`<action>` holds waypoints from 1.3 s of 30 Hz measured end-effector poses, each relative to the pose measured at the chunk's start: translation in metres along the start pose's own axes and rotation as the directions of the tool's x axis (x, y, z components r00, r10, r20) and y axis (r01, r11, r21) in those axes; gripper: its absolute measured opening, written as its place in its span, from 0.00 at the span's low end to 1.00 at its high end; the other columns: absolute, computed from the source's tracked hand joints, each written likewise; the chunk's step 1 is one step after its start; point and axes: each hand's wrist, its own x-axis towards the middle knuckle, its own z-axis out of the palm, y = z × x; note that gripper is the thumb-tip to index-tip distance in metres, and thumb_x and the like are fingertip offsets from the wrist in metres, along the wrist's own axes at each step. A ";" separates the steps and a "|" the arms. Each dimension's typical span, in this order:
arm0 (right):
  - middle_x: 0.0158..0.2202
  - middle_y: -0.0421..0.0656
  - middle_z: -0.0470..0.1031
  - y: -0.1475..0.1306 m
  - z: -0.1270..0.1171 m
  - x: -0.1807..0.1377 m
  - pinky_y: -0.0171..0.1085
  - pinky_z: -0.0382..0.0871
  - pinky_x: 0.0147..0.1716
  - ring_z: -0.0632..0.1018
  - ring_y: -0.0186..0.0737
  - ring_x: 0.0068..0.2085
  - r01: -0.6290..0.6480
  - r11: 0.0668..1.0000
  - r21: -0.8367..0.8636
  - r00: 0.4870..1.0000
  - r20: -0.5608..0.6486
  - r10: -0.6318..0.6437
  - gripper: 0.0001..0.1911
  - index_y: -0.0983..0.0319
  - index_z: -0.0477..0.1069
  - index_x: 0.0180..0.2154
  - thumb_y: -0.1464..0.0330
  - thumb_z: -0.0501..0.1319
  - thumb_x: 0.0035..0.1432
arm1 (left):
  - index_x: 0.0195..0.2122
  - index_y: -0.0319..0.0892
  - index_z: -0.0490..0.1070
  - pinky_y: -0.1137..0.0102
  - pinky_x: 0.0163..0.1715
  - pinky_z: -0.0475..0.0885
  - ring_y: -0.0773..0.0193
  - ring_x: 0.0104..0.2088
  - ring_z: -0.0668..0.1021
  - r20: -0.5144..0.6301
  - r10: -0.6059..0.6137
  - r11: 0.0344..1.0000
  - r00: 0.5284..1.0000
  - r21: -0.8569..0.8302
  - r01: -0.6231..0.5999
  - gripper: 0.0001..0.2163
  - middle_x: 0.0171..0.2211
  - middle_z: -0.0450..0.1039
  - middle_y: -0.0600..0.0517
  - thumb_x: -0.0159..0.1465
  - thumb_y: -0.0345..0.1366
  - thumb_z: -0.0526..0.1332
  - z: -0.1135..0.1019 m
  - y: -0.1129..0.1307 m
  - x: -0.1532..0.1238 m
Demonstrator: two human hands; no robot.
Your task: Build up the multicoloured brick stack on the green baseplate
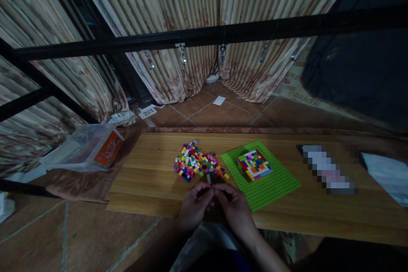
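My left hand (196, 204) and my right hand (233, 206) meet at the near edge of the table, their fingertips pinched together. Whatever sits between the fingers is too small and dark to make out. Just beyond them lies a loose heap of small building bricks (194, 159) in many colours. To the right, a green baseplate (280, 185) lies turned at an angle on the wood. On it stands a square block of multicoloured bricks (255, 165), several layers high, with a patchwork top.
The wooden table (143, 178) spans the view. A blurred-out flat object (327, 168) and a pale sheet (387, 174) lie at its right. A clear plastic box (86, 146) with an orange label stands left of it. A black metal bar (204, 35) crosses before striped curtains (185, 0).
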 end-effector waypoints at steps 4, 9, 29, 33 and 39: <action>0.31 0.44 0.81 0.000 0.002 -0.003 0.40 0.72 0.36 0.79 0.44 0.33 -0.086 0.990 0.110 0.996 0.022 0.084 0.18 0.61 0.79 0.35 0.54 0.68 0.50 | 0.33 0.38 0.75 0.75 0.24 0.66 0.70 0.24 0.73 -0.012 -0.082 0.982 0.997 -0.171 0.079 0.20 0.24 0.73 0.54 0.45 0.47 0.74 0.000 0.002 -0.004; 0.27 0.41 0.79 -0.006 0.003 -0.004 0.36 0.70 0.32 0.77 0.38 0.29 -0.097 0.969 0.226 0.995 0.044 0.090 0.16 0.61 0.79 0.30 0.55 0.71 0.47 | 0.31 0.37 0.77 0.77 0.27 0.67 0.72 0.26 0.73 0.038 -0.174 0.917 0.984 -0.357 0.175 0.19 0.24 0.73 0.54 0.42 0.42 0.77 0.001 0.005 -0.008; 0.41 0.47 0.79 0.018 -0.009 0.020 0.41 0.72 0.43 0.79 0.43 0.41 0.292 0.747 -0.598 0.938 0.026 -0.347 0.14 0.59 0.78 0.40 0.69 0.54 0.62 | 0.33 0.43 0.76 0.69 0.39 0.71 0.64 0.36 0.77 0.027 0.560 0.596 0.828 0.681 -0.425 0.05 0.34 0.75 0.50 0.62 0.31 0.60 -0.025 -0.008 0.029; 0.43 0.47 0.78 0.020 -0.009 0.022 0.41 0.72 0.45 0.79 0.43 0.42 0.320 0.692 -0.647 0.921 0.040 -0.388 0.14 0.60 0.77 0.42 0.69 0.53 0.64 | 0.33 0.42 0.74 0.71 0.34 0.71 0.66 0.32 0.76 -0.007 0.585 0.550 0.811 0.738 -0.391 0.02 0.33 0.73 0.52 0.59 0.30 0.63 -0.024 -0.002 0.035; 0.41 0.47 0.79 0.017 -0.012 0.017 0.39 0.73 0.43 0.79 0.42 0.42 0.325 0.706 -0.629 0.911 0.009 -0.412 0.13 0.60 0.77 0.41 0.67 0.54 0.65 | 0.43 0.44 0.75 0.65 0.48 0.72 0.61 0.43 0.76 0.066 0.659 0.451 0.749 0.763 -0.464 0.13 0.43 0.73 0.47 0.64 0.27 0.53 -0.036 0.019 0.056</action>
